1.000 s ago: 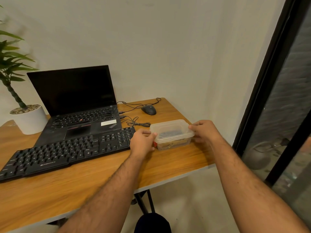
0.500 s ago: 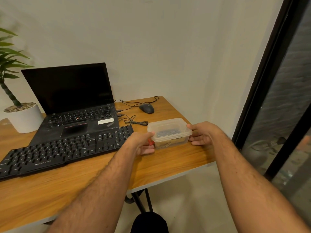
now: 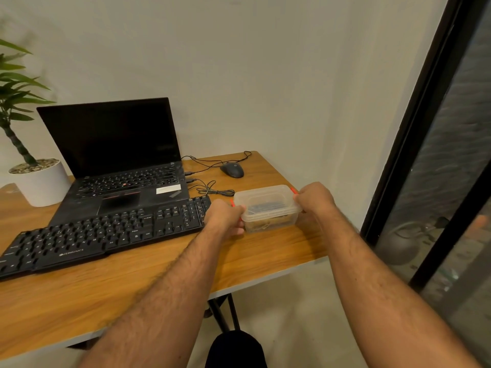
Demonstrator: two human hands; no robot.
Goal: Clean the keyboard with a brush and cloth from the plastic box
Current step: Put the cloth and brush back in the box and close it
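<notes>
Now box (image 3: 267, 208), centre-right of frame, is gripped at both ends: left hand (image 3: 224, 217) and right hand (image 3: 314, 199) curled tighter on lid clips; unlatching judged underway.

Plastic box (image 3: 268, 208) right of keyboard (image 3: 106, 232), laptop (image 3: 119, 166) behind, on table (image 3: 79, 301).
</notes>
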